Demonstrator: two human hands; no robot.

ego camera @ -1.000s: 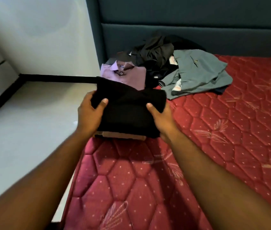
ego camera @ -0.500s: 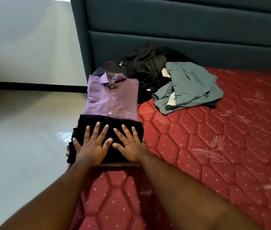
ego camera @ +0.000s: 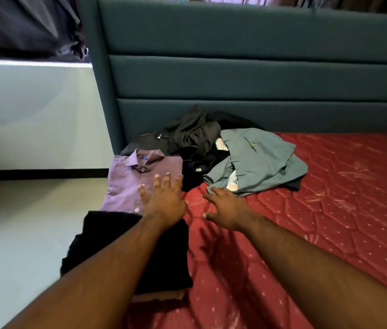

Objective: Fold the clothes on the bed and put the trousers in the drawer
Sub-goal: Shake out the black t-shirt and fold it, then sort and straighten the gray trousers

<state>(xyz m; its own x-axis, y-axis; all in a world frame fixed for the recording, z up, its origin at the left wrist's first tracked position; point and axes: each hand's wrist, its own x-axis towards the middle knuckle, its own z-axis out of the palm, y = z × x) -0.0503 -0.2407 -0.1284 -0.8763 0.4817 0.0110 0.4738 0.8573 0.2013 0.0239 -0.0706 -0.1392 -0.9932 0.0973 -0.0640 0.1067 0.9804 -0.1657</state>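
Left hand (ego camera: 164, 203): fingers straight and spread, palm down over the near right part of the folded purple button-up shirt (ego camera: 137, 184); whether it touches the cloth cannot be told. It grips nothing.

Right hand (ego camera: 229, 210): fingers spread and relaxed, above the red quilted mattress (ego camera: 330, 222), just short of the crumpled grey-green garment (ego camera: 258, 165). It holds nothing.

Folded black garment (ego camera: 126, 248): lies at the left edge of the mattress, nearest the camera, partly hidden by the left forearm. It sits on top of a folded tan piece (ego camera: 159, 296), of which only a strip shows. Purple shirt lies just beyond it, touching.

Heap of dark unfolded clothes (ego camera: 192, 136): against the teal padded headboard (ego camera: 235, 79), between the shirt and the grey-green garment.
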